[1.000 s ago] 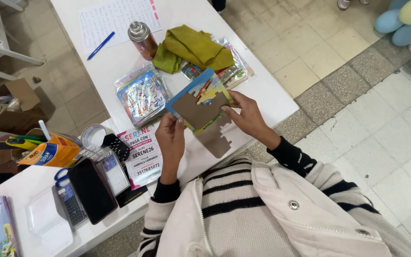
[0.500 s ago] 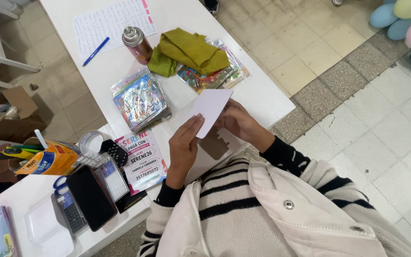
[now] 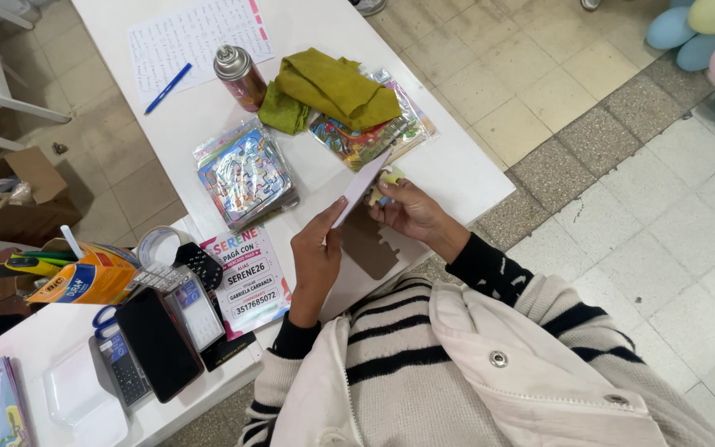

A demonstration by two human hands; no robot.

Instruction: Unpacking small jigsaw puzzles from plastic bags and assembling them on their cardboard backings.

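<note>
White card (image 3: pixel 361 187) sits pinched between both hands, seen edge-on just above the table (image 3: pixel 473 178) edge. Left hand (image 3: pixel 316 257) closes fingers on its lower edge; right hand (image 3: pixel 411 213) grips the far side, with something colourful tucked behind it. Brown cardboard piece (image 3: pixel 370 247) lies beneath, untouched. Further out, a wrapped puzzle (image 3: pixel 244 175) and green cloth (image 3: pixel 333 89) wait unhandled, spray can (image 3: pixel 240 76) beyond.

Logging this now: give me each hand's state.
Left hand: closed on the white card.
Right hand: gripping the same card's far side.
</note>
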